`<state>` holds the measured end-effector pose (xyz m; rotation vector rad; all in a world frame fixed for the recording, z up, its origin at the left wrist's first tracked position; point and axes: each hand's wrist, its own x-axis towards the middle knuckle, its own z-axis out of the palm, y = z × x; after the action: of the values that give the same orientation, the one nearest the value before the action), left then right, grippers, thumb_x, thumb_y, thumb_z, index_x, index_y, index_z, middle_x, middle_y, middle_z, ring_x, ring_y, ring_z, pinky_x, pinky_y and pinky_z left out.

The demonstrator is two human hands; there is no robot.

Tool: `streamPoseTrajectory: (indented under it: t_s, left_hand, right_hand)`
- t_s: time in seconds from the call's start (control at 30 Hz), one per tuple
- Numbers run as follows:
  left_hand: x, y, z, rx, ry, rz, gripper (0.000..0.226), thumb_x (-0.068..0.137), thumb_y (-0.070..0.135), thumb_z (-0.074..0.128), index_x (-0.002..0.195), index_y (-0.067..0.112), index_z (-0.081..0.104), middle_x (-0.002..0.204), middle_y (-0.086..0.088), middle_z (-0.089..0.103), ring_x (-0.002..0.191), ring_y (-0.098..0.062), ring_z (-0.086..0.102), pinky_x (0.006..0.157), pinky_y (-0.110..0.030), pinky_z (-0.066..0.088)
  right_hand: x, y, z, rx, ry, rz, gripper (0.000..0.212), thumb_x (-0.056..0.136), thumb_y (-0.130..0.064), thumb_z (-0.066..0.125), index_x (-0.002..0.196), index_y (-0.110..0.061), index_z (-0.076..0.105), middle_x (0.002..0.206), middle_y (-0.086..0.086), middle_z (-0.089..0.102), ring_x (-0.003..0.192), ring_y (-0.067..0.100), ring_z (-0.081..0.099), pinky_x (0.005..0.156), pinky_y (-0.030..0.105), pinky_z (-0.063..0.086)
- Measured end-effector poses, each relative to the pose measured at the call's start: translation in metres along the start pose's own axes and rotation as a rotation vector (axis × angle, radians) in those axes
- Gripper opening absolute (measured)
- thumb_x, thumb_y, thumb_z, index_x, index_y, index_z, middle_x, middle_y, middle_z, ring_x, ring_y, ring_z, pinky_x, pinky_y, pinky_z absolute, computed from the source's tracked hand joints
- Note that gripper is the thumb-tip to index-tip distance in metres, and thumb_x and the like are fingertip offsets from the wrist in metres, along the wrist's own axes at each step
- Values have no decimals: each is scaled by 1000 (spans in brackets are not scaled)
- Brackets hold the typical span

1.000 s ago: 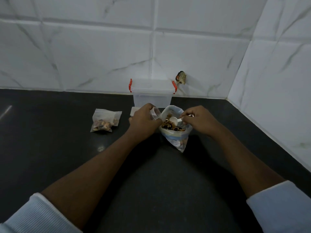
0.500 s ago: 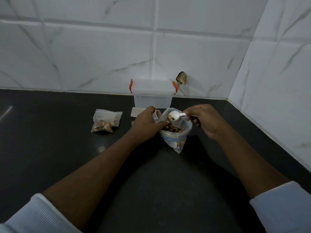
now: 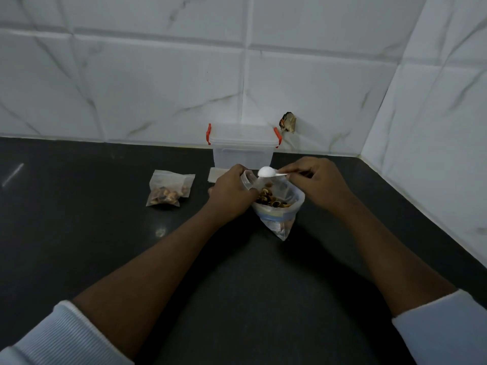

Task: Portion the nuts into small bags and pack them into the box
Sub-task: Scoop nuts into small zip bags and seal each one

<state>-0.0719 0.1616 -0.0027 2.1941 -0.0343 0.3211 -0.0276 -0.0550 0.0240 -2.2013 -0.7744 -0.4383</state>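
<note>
A large clear bag of nuts point(image 3: 276, 206) stands open on the black counter point(image 3: 105, 233). My left hand point(image 3: 232, 191) grips a small clear bag point(image 3: 249, 179) at its left rim. My right hand point(image 3: 316, 180) pinches the handle of a white plastic spoon point(image 3: 266, 172), whose bowl hovers over the small bag's mouth. A filled small bag of nuts point(image 3: 168, 189) lies to the left. The clear box with red latches point(image 3: 242, 146) stands shut against the wall behind my hands.
A stack of flat empty bags point(image 3: 217, 175) lies in front of the box, partly hidden by my left hand. A small brown object point(image 3: 288, 122) sticks to the tiled wall. A second wall closes the right side.
The spoon has risen out of the large bag and swung left, up to the small bag in my left hand.
</note>
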Motion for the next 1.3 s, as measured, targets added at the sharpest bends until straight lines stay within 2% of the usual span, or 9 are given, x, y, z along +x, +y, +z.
streamPoseTrajectory:
  t_s: [0.2, 0.33, 0.43, 0.6, 0.73, 0.83, 0.93, 1.07, 1.3]
  left_hand:
    - [1, 1, 1, -35, 23, 23, 37, 89, 17, 74, 123, 21, 59, 118, 3, 64, 108, -13, 60, 93, -36, 55]
    - [1, 0, 1, -38, 27, 39, 38, 89, 15, 74, 124, 20, 59, 115, 6, 62, 104, -10, 59, 85, -27, 53]
    - [1, 0, 1, -30, 21, 42, 39, 89, 15, 73, 125, 20, 59, 116, 5, 63, 105, -11, 60, 87, -30, 56]
    - [1, 0, 2, 2, 9, 53, 34, 89, 16, 73, 120, 23, 59, 111, 10, 60, 108, -12, 59, 95, -36, 55]
    - [1, -1, 2, 9, 19, 62, 34, 89, 17, 73, 119, 24, 59, 110, 10, 61, 107, -12, 59, 96, -38, 55]
    - [2, -2, 3, 8, 15, 55, 35, 89, 16, 73, 121, 23, 59, 113, 8, 62, 106, -12, 59, 94, -37, 55]
    - [3, -3, 3, 16, 10, 65, 37, 89, 16, 73, 122, 22, 59, 114, 7, 62, 107, -13, 61, 93, -36, 56]
    - [4, -3, 3, 23, -17, 61, 37, 89, 20, 74, 122, 24, 58, 111, 10, 60, 108, -14, 61, 92, -36, 57]
    - [4, -3, 4, 4, -30, 48, 42, 89, 22, 75, 127, 22, 56, 123, 3, 64, 111, -14, 60, 96, -40, 57]
  right_hand:
    - [-1, 19, 17, -434, -267, 19, 31, 98, -24, 56, 120, -29, 77, 95, -2, 72, 91, 24, 58, 86, 49, 52]
    - [4, 10, 8, -435, -222, 92, 27, 100, -24, 56, 117, -29, 77, 104, -11, 68, 104, 21, 42, 93, 46, 43]
    - [3, 8, 1, -369, -110, 90, 26, 100, -25, 57, 116, -27, 78, 103, -3, 72, 106, 25, 44, 92, 48, 42]
    - [6, 7, 13, -545, -308, 114, 32, 104, -27, 53, 127, -37, 72, 118, -6, 68, 109, 22, 41, 94, 42, 38]
    - [4, 6, -2, -370, -231, 118, 27, 97, -29, 53, 96, -24, 80, 92, -6, 74, 96, 21, 43, 84, 40, 43]
    - [2, 7, -10, -270, -188, 129, 36, 89, -33, 52, 72, -10, 74, 65, 6, 66, 68, 23, 54, 73, 33, 44]
    - [2, 6, -11, -208, -181, 233, 25, 91, -19, 58, 79, -7, 76, 74, 10, 70, 68, 27, 64, 63, 36, 48]
    - [1, 7, -4, -66, -189, 358, 21, 97, -17, 61, 84, -16, 78, 82, 2, 74, 80, 22, 70, 75, 40, 57]
    - [0, 6, -2, 264, -75, 543, 20, 96, -8, 60, 91, 2, 76, 84, 15, 68, 73, 17, 53, 65, 29, 43]
